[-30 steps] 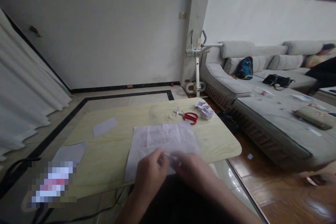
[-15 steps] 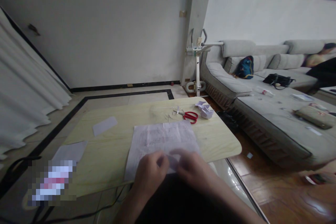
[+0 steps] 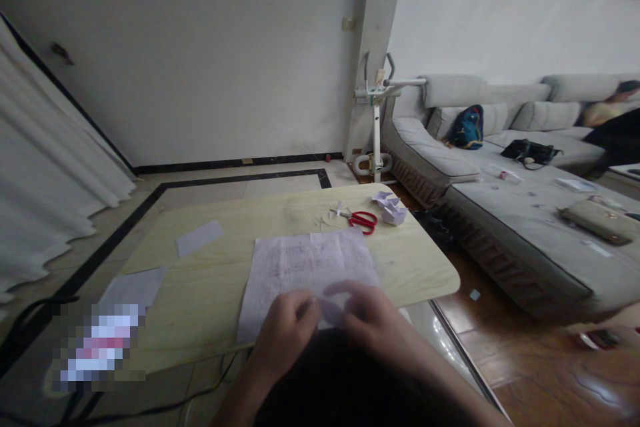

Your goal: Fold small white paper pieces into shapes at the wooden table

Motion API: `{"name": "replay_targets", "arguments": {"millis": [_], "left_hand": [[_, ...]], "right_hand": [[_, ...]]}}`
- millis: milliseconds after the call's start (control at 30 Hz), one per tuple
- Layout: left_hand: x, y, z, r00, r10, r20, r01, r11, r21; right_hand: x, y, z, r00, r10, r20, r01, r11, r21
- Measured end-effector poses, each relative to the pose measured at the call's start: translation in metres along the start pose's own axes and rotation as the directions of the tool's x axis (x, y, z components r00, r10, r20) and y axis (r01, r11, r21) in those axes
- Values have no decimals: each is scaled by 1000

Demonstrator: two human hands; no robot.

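Observation:
Between my two hands, over the near edge of the table, is a small piece of folded paper [image 3: 331, 311], blurred and partly covered by my fingers. My left hand [image 3: 293, 320] pinches its left side, fingers curled. On the other side my right hand [image 3: 367, 310] grips it, with the index finger arched over the top. Beneath and beyond the hands lies a large creased sheet of paper [image 3: 310, 260] with faint writing. Red-handled scissors [image 3: 363, 220] rest just past its far right corner, beside thin paper scraps [image 3: 325, 219].
Folded paper shapes [image 3: 393, 209] sit at the far right of the wooden table [image 3: 425, 267]. Two paper pieces, one farther back [image 3: 200, 239] and one nearer [image 3: 133, 290], lie at the left. A sofa [image 3: 525, 233] stands to the right, with a person seated at its far end.
My right index finger has lifted and arched a little over the paper. Both hands stay in nearly the same place, and the things on the table have not moved.

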State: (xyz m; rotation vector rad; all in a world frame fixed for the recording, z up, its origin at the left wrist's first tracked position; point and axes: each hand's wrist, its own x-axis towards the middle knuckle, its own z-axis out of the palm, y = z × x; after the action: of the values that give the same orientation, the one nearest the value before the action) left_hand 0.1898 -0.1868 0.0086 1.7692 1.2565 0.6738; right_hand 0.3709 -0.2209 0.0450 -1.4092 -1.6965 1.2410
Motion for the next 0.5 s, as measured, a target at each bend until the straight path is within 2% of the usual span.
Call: {"name": "replay_targets", "arguments": {"millis": [133, 233, 333, 400, 500], "left_hand": [[-2, 3, -3, 1000, 3, 9, -2, 995, -96], [-2, 7, -5, 1000, -20, 11, 21, 987, -161], [-2, 11, -7, 998, -69, 12, 70, 968, -241], [-2, 12, -9, 993, -114, 11, 112, 951, -287], [-5, 13, -10, 989, -147, 17, 144, 927, -347]], "right_hand": [[-1, -3, -2, 1000, 10, -8, -9, 998, 57], [-3, -3, -3, 999, -35, -42, 37, 998, 55], [-8, -6, -6, 982, -177, -71, 175, 984, -35], [-12, -9, -8, 953, -302, 7, 301, 949, -97], [-15, -14, -9, 904, -414, 110, 425, 898, -117]]}}
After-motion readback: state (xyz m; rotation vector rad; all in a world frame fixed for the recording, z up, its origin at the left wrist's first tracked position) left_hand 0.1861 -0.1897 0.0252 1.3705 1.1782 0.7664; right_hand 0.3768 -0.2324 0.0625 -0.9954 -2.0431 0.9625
